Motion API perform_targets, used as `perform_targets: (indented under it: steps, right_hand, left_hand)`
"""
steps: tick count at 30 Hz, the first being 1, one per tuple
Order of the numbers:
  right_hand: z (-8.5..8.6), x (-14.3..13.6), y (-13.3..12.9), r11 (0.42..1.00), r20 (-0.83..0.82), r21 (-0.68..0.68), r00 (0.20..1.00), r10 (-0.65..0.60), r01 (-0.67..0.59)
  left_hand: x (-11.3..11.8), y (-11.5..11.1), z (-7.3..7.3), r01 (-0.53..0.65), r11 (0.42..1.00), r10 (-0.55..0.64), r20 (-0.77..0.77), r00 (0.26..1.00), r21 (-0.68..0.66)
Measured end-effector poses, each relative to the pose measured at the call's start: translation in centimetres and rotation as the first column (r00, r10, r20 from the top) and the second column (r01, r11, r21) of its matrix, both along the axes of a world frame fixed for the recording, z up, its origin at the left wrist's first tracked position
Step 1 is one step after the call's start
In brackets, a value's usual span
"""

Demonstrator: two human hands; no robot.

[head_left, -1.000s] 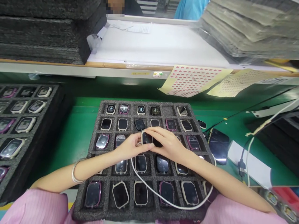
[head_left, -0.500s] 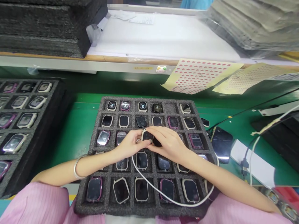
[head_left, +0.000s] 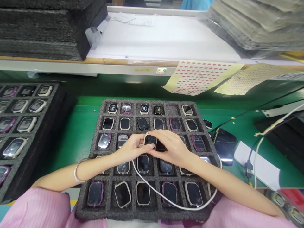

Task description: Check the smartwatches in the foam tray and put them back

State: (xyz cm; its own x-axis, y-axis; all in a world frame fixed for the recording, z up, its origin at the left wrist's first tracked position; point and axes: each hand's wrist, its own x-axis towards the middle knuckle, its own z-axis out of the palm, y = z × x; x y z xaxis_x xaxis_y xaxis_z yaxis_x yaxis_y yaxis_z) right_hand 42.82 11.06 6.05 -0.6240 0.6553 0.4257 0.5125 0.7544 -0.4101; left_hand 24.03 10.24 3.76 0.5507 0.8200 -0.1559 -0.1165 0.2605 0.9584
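Observation:
A smartwatch (head_left: 150, 140) with a light frame and dark screen is held between both hands above the middle of a foam tray (head_left: 133, 212). My left hand (head_left: 131, 147) grips its left side, the thumb across its lower part. My right hand (head_left: 171, 147) has its fingers on the right and top edges. A white cable (head_left: 163, 199) runs from beside my left hand, loops over the tray's lower rows and curves up at the right; its end is hidden by the fingers. Several watches with white, purple or black frames lie in the tray's compartments.
Another watch tray (head_left: 45, 126) stands at the left. A phone (head_left: 225, 146), white card (head_left: 261, 167) and small dark watch (head_left: 208, 123) lie right. Black foam (head_left: 42, 31) and plastic-wrapped trays (head_left: 258, 25) sit on the shelf. Sticker sheets (head_left: 201, 77) hang from its edge.
The camera view has shifted slightly. Both hands stay on the watch, whose screen now faces the camera a little more fully.

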Motion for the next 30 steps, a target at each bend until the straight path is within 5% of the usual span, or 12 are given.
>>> perform_targets:
  steps: [14,23,30]
  right_hand:
    - [0.1,0.1,0.0,0.999,0.023,0.038,0.999,0.024,-0.025]
    - [0.3,0.2,0.0,1.0,0.034,0.022,0.999,0.011,-0.012]
    - [2.0,0.8,0.7,0.979,0.069,-0.197,0.995,0.072,-0.057]
  left_hand:
    - [0.2,0.0,0.8,0.009,0.996,-0.01,-0.009,1.0,-0.083]
    - [0.2,0.0,0.2,0.014,1.0,-0.014,-0.036,0.999,0.009]
    - [0.3,0.0,0.0,0.066,0.996,-0.062,-0.065,0.996,0.065]
